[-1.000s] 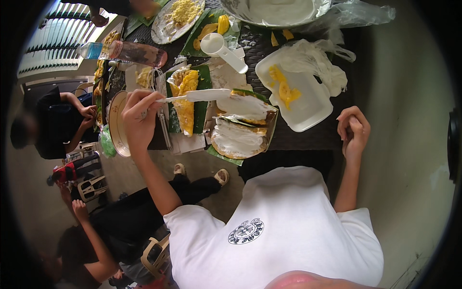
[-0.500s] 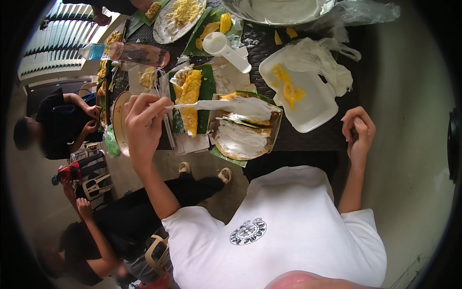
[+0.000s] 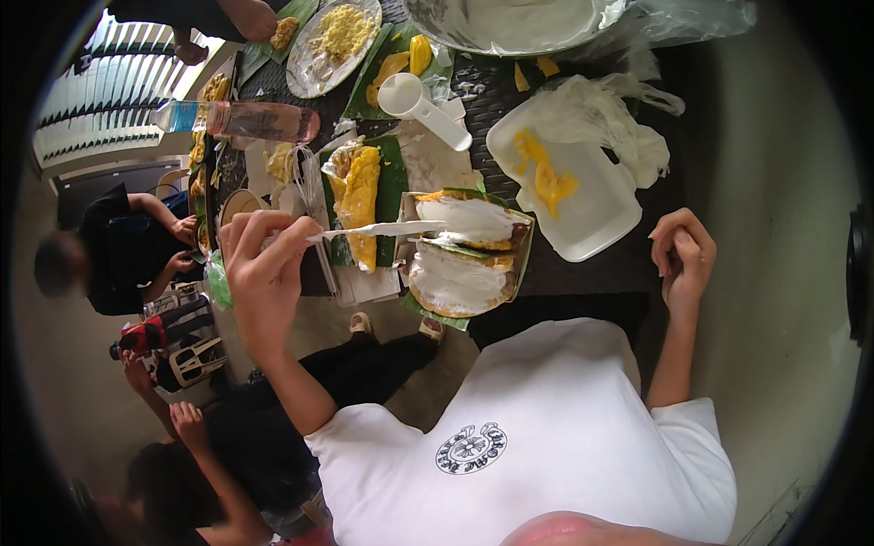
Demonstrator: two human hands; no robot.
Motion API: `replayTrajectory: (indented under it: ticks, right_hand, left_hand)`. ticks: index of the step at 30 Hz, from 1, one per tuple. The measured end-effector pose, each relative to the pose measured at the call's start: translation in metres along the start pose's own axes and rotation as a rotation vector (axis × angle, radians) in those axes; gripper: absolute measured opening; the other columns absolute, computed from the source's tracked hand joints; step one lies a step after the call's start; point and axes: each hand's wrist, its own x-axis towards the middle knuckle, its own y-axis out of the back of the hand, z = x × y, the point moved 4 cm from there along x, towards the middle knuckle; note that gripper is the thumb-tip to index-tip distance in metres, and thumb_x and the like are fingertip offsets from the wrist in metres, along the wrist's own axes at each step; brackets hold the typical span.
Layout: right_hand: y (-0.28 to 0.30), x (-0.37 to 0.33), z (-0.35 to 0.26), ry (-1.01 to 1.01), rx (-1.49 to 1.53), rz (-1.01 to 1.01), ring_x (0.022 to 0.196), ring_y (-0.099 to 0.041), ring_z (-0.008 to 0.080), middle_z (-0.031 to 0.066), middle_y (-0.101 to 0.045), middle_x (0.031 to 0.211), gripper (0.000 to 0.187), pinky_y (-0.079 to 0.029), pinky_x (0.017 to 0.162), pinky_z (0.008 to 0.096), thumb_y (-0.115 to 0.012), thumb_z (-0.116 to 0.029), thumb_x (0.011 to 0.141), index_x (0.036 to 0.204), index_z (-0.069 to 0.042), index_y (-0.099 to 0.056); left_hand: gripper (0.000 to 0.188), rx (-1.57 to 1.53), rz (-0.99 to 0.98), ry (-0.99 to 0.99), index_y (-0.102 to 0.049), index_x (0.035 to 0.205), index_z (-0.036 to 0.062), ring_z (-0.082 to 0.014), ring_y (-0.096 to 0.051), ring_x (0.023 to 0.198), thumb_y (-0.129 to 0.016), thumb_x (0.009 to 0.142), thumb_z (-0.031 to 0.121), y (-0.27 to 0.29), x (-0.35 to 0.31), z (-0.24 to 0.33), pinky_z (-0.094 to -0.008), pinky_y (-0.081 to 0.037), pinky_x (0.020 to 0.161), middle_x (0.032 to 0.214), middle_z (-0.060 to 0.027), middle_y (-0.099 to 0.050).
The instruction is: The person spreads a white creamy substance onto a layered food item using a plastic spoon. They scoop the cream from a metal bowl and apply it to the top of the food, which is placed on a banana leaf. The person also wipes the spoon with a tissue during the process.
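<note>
My left hand [image 3: 262, 287] pinches a thin white plastic knife [image 3: 381, 228] smeared with white cream. Its blade reaches right, to the upper of two round cakes [image 3: 473, 218] topped with the same cream. Just below lies the second cream-covered cake [image 3: 458, 280], a strip of green leaf between them. Both sit in a shallow box [image 3: 523, 241] at the table's near edge. Under the knife, a long yellow filled roll [image 3: 359, 187] rests on a banana leaf [image 3: 390, 164]. My right hand [image 3: 685, 255] hangs to the right of the table, fingers loosely curled, nothing visible in them.
A white foam tray [image 3: 596, 223] with yellow fruit pieces lies right of the box. Beyond are a white scoop [image 3: 421, 109], a large cream bowl [image 3: 428, 23], a plate of yellow shreds [image 3: 300, 77] and a pink bottle [image 3: 264, 122]. A whisk [image 3: 308, 182] lies left. Other people are at left.
My left hand has shifted slightly left and down, and the knife's tip has drawn left across the upper cake's cream. My right hand stays nearly in place.
</note>
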Motion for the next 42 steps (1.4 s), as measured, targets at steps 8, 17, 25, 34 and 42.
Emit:
replayTrajectory:
  ticks: [8,17,25,34,42]
  right_hand:
    - [0.005,-0.002,0.001,0.004,-0.011,0.016,0.044,-0.037,0.0029,0.0002,-0.051,0.061,0.027,-0.022,0.041,0.0207,-0.043,-0.019,0.091,0.081,0.000,-0.061]
    - [0.003,0.000,-0.001,-0.003,0.005,0.018,0.043,-0.036,0.0035,-0.0002,-0.047,0.057,0.028,-0.022,0.041,0.0214,-0.043,-0.019,0.091,0.081,0.000,-0.061]
    - [0.005,-0.001,-0.001,0.010,0.005,0.008,0.043,-0.036,0.0034,0.0003,-0.050,0.060,0.027,-0.022,0.042,0.0210,-0.044,-0.018,0.090,0.081,-0.001,-0.061]
    - [0.006,-0.001,0.001,0.010,0.015,-0.014,0.044,-0.036,0.0029,-0.0006,-0.048,0.058,0.027,-0.023,0.042,0.0209,-0.042,-0.016,0.090,0.081,-0.001,-0.062]
    - [0.006,-0.001,0.000,0.022,0.012,-0.021,0.044,-0.036,0.0028,-0.0014,-0.046,0.056,0.027,-0.023,0.042,0.0207,-0.042,-0.016,0.091,0.082,-0.001,-0.062]
  left_hand:
    - [0.025,-0.122,-0.013,-0.136,-0.073,0.086,0.0104,-0.0206,-0.054,0.078,-0.076,0.063,0.002,-0.027,0.027,0.016,-0.0331,-0.041,0.073,0.083,-0.0008,-0.061]
    - [0.027,-0.106,-0.005,-0.239,-0.073,0.085,0.0124,-0.0191,-0.055,0.076,-0.076,0.059,0.004,-0.033,0.039,0.040,-0.0346,-0.040,0.074,0.081,-0.0004,-0.060]
    - [0.026,-0.091,-0.003,-0.270,-0.072,0.083,0.0113,-0.0185,-0.054,0.075,-0.076,0.058,0.004,-0.034,0.038,0.052,-0.0340,-0.039,0.073,0.080,0.0000,-0.060]
    - [0.023,-0.156,0.090,-0.104,-0.073,0.083,0.0092,-0.0201,-0.053,0.074,-0.076,0.061,0.003,-0.027,0.026,0.037,-0.0329,-0.041,0.071,0.080,-0.0023,-0.061]
    - [0.025,-0.196,0.089,-0.086,-0.073,0.086,0.0098,-0.0204,-0.054,0.075,-0.077,0.062,0.004,-0.027,0.018,0.041,-0.0336,-0.042,0.074,0.081,-0.0016,-0.061]
